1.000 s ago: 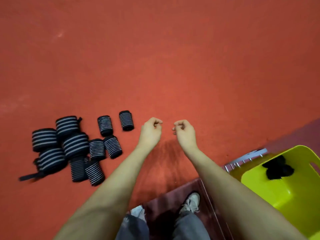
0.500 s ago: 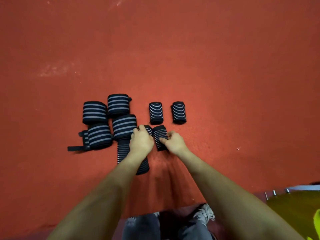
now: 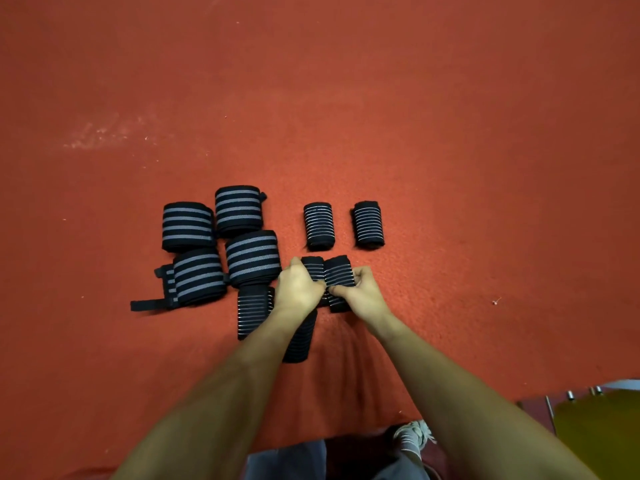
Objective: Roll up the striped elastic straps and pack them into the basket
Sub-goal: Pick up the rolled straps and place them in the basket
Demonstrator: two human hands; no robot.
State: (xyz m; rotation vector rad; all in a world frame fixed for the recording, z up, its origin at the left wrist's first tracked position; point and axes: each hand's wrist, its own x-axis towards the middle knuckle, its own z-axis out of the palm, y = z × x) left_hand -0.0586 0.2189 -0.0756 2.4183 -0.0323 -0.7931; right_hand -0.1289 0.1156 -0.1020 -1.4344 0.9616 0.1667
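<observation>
Left hand (image 3: 298, 289) curled over narrow striped roll (image 3: 312, 268) at frame centre; right hand (image 3: 360, 292) pinching adjacent striped roll (image 3: 338, 271), fingers wrapped round its lower half. Both rolls touching, lying on red floor (image 3: 381, 116). Four wide-striped rolls (image 3: 221, 244) clustered centre-left, two thin-striped rolls (image 3: 343, 225) just above the hands. Yellow basket (image 3: 599, 434) at lower right edge, well apart from the rolls.

Both hands (image 3: 299, 289) now grip rolled straps (image 3: 337, 271).
</observation>
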